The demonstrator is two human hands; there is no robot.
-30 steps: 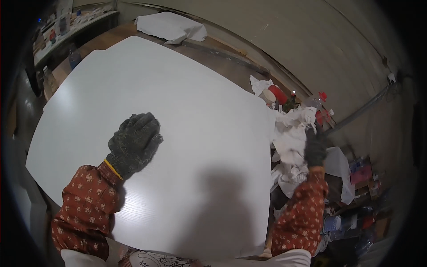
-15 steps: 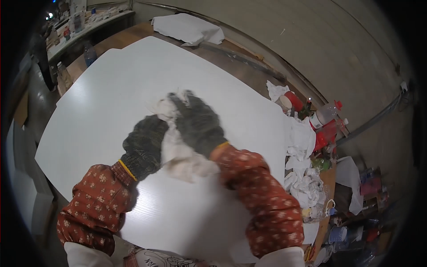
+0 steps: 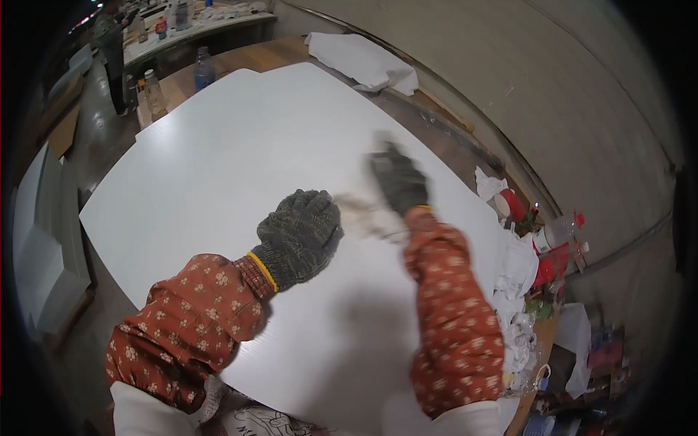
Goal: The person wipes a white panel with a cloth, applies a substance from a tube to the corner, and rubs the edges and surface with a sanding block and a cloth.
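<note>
A large glossy white panel (image 3: 211, 167) lies in front of me. My left hand (image 3: 299, 236), in a dark grey-green knit glove with a yellow cuff edge, rests flat on its middle and holds nothing; its fingers lie side by side. Right of it, my right hand (image 3: 398, 178) wears the same kind of glove and is closed on an off-white rag (image 3: 362, 212). Motion smears this hand and the rag. The rag trails over the panel between my two hands, and the fingers' grip is partly hidden.
Plastic bottles (image 3: 204, 69) stand beyond the panel's far left edge. A white sheet (image 3: 363, 62) lies at the back. Crumpled white paper (image 3: 518, 269), red containers and more bottles crowd the right edge. White boards (image 3: 51, 232) stand left; a person (image 3: 110, 54) is far left.
My right hand has swept to the right with the rag. My left hand has come off the rag and moved right onto the panel. The view has shifted, too.
</note>
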